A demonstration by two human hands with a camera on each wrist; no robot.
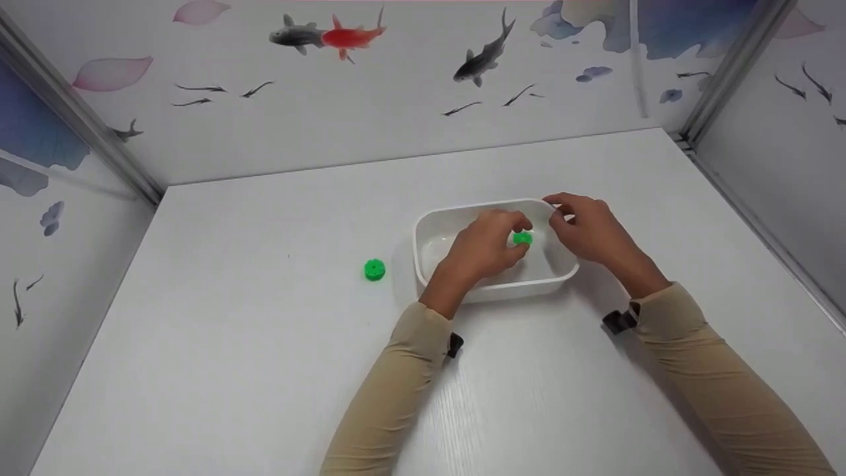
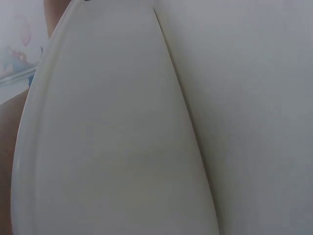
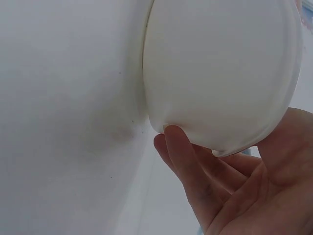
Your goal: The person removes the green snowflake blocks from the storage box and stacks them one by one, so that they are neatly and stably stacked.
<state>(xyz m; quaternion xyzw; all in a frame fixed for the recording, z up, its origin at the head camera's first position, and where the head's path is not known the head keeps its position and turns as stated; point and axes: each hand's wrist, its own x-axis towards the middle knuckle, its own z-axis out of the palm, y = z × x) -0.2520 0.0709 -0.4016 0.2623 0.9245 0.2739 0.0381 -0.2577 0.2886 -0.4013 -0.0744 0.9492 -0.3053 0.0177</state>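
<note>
In the head view my left hand is over the white container, its thumb and a finger either side of a small green notched disc. I cannot tell whether they pinch it. Outside, to the container's left, lies a second green disc, round with a scalloped edge. With my right hand I grip the container's right end. The right wrist view has this hand's fingers bent at the container's corner. Only the container's wall fills most of the left wrist view; my left fingers are hidden there.
The container stands on a white table, right of the middle. A white back panel printed with fish rises behind it, with side panels left and right. Black wrist mounts hang under both cuffs.
</note>
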